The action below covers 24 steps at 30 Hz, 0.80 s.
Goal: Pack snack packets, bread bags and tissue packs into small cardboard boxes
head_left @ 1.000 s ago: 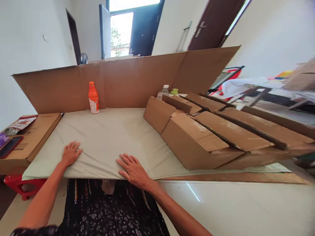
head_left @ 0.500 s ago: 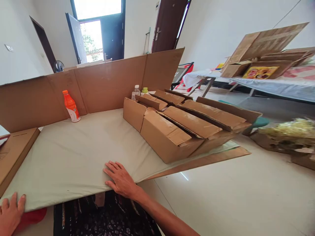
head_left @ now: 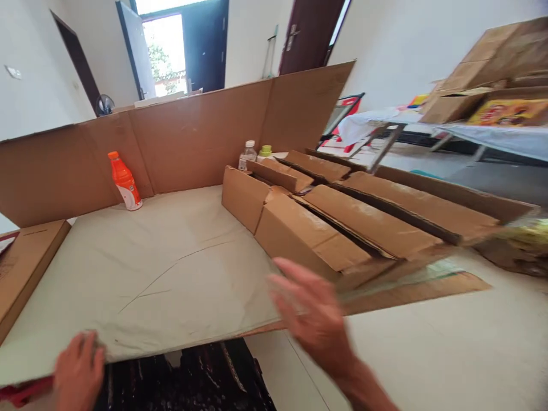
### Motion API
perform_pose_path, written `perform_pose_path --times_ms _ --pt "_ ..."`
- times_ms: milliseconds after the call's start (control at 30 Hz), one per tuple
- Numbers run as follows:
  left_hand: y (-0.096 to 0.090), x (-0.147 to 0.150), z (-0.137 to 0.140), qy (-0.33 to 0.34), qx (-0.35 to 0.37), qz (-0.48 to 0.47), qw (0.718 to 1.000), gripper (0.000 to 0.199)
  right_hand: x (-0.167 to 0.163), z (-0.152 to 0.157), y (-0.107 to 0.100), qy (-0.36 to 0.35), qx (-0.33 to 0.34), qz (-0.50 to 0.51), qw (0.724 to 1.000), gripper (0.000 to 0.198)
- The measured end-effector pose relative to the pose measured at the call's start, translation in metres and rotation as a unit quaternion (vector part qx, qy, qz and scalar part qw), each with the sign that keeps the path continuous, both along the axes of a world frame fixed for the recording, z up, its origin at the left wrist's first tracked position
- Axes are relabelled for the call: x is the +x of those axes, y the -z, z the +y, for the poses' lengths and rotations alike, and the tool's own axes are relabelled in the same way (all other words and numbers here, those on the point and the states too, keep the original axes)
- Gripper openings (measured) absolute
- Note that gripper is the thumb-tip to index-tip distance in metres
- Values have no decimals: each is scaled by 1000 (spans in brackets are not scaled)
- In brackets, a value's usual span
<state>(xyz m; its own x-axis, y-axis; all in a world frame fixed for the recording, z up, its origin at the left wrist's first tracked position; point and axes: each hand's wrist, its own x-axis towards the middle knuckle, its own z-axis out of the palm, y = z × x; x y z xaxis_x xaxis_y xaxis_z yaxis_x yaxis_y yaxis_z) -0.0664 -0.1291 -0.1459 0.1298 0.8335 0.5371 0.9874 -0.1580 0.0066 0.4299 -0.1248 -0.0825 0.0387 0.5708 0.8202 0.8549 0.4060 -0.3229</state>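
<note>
My left hand (head_left: 80, 368) rests on the near edge of the table's pale cloth (head_left: 171, 274), fingers laid on it and holding nothing. Slightly blurred, my right hand (head_left: 310, 308) is raised near the table's front edge, fingers stretched out and empty. Just beyond it lies a row of brown cardboard boxes (head_left: 295, 231) with folded flaps; what they hold is hidden. Whether the right fingertips touch the nearest box, I cannot tell.
An orange bottle (head_left: 125, 182) stands by the upright cardboard panel (head_left: 192, 137). A clear bottle (head_left: 248, 155) and a green-capped container (head_left: 266, 151) are behind the boxes. A flat carton (head_left: 36, 257) lies at left. Another table (head_left: 505, 145) bears more cardboard.
My right hand has lifted off the cloth and moved right toward the boxes. My left hand has shifted right along the table edge. The view has tilted and turned slightly.
</note>
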Motion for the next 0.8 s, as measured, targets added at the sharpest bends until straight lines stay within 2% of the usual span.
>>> perform_pose_path --times_ms 33,67,100,133,200,300,400,500,567,700,800 --pt "-1 30 -2 21 21 18 999 29 21 0 -9 74 31 -23 997 34" --pt "-3 60 -3 69 21 23 997 30 41 1 -16 142 50 -50 987 40" --pt "-7 90 -4 134 10 17 991 31 59 4 -20 191 63 -78 976 46" --pt "-12 117 -3 199 -31 -2 980 32 74 8 -23 231 41 -94 967 53" --pt "-23 160 2 289 -106 -72 949 25 95 17 -23 278 0 -129 952 65" --pt "-38 194 22 320 -121 -126 931 23 105 31 -21 288 -38 -161 943 75" --pt "-41 198 45 330 -109 -141 927 24 97 40 -28 232 -73 -118 963 57" --pt "-40 187 64 355 -109 -164 914 23 79 46 -39 127 -89 -71 985 29" --pt "-45 177 74 357 -102 -183 910 23 61 49 -47 67 -102 -60 991 20" --pt "-76 160 85 315 -75 -210 922 34 16 53 -63 -81 -104 -45 990 14" --pt "-105 152 84 295 -67 -210 930 50 -19 55 -74 -232 -102 -54 966 19"
